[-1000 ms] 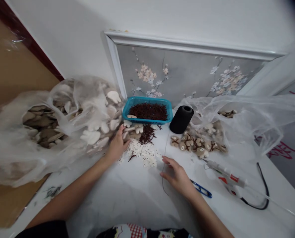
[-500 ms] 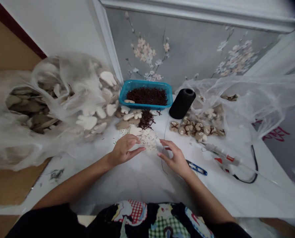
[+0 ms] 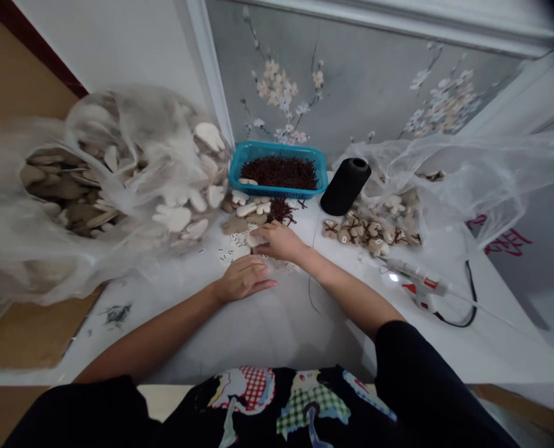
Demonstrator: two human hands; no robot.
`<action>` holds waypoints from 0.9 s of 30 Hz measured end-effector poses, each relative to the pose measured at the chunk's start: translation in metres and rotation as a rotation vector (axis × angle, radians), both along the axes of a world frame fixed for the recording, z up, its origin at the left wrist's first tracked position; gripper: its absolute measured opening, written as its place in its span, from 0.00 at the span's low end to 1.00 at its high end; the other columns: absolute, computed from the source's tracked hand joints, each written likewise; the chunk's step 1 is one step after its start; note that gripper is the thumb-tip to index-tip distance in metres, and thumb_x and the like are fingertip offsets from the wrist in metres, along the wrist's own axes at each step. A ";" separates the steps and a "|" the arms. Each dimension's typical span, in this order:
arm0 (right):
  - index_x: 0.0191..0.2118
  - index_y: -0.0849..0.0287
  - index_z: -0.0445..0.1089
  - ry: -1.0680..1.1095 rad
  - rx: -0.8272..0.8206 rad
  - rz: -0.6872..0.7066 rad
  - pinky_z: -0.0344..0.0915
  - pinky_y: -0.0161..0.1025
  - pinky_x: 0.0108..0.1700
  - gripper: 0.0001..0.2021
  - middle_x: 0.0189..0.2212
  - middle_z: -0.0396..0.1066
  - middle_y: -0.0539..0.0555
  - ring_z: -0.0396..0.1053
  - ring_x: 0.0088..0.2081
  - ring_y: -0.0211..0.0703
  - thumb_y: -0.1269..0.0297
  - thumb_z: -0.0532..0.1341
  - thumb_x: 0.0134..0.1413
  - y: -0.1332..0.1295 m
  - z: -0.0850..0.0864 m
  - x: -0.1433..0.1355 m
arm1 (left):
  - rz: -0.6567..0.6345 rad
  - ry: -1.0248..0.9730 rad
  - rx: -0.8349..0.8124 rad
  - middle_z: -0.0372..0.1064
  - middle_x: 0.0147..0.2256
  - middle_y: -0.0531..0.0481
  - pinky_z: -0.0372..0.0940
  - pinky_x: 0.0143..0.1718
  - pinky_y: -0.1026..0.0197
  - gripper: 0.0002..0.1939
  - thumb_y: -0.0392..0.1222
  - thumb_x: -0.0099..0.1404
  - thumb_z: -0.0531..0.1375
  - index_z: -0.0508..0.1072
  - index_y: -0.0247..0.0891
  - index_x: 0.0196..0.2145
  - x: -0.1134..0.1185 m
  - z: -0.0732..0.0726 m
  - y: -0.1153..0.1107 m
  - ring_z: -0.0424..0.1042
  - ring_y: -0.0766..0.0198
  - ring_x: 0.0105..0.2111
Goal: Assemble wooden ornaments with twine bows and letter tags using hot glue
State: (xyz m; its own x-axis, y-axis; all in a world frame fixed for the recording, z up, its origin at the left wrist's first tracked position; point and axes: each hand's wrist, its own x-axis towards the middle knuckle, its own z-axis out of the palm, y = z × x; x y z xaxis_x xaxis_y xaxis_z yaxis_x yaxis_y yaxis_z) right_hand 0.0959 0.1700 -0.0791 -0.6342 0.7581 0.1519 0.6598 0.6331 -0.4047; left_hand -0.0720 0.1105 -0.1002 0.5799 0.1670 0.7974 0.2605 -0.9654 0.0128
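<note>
My right hand [image 3: 281, 241] reaches across to the left, its thumb and fingers closed around the edge of a white padded cut-out [image 3: 254, 239] with lobes. Small white pieces [image 3: 232, 250] lie scattered under and beside it, partly hidden by my hands. Just nearer to me is my left hand [image 3: 244, 278], fingers loosely curved and thumb stretched out, with nothing visible in it. Beige and white padded cut-outs [image 3: 246, 221] lie behind, next to a small heap of dark brown bows [image 3: 281, 210].
A blue basket [image 3: 280, 190] holds more brown bows. Beside it stands a black thread cone [image 3: 346, 186]. Finished-looking beige pieces with bows [image 3: 351, 229] lie right, near a glue gun [image 3: 414, 274] with a cord. Plastic bags of cut-outs [image 3: 150, 168] bulge at left.
My right hand has moved left and forward from beside the white pieces onto the white cut-out. My left hand stays nearly in place. The blue thread snips are now hidden under my right arm.
</note>
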 end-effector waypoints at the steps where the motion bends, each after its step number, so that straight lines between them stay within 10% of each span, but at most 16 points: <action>1: 0.53 0.59 0.69 -0.009 0.001 -0.009 0.62 0.44 0.52 0.22 0.46 0.72 0.59 0.68 0.48 0.49 0.61 0.66 0.51 0.003 0.000 -0.004 | -0.004 -0.013 0.005 0.71 0.27 0.56 0.72 0.33 0.62 0.19 0.42 0.59 0.65 0.60 0.43 0.43 -0.001 0.000 0.001 0.74 0.66 0.28; 21: 0.32 0.58 0.67 0.568 -0.298 -0.389 0.57 0.34 0.31 0.08 0.25 0.69 0.47 0.64 0.27 0.37 0.72 0.57 0.42 -0.010 0.005 0.015 | -0.105 -0.043 0.217 0.68 0.21 0.58 0.62 0.43 0.53 0.17 0.49 0.60 0.64 0.62 0.39 0.24 -0.004 0.006 -0.008 0.71 0.66 0.26; 27: 0.31 0.57 0.60 0.754 -0.510 -0.409 0.54 0.33 0.28 0.12 0.23 0.64 0.45 0.58 0.24 0.35 0.61 0.62 0.40 -0.012 -0.001 0.020 | -0.125 0.066 -0.095 0.69 0.21 0.59 0.62 0.44 0.52 0.16 0.51 0.59 0.65 0.63 0.41 0.25 -0.010 -0.010 -0.004 0.73 0.65 0.28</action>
State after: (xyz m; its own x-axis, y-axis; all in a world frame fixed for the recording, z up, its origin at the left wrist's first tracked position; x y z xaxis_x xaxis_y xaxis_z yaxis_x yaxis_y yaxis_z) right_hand 0.1158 0.1583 -0.0796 -0.1813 0.9834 0.0031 0.2469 0.0486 -0.9678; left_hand -0.0820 0.1067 -0.1100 0.6516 0.1633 0.7407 0.1416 -0.9856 0.0928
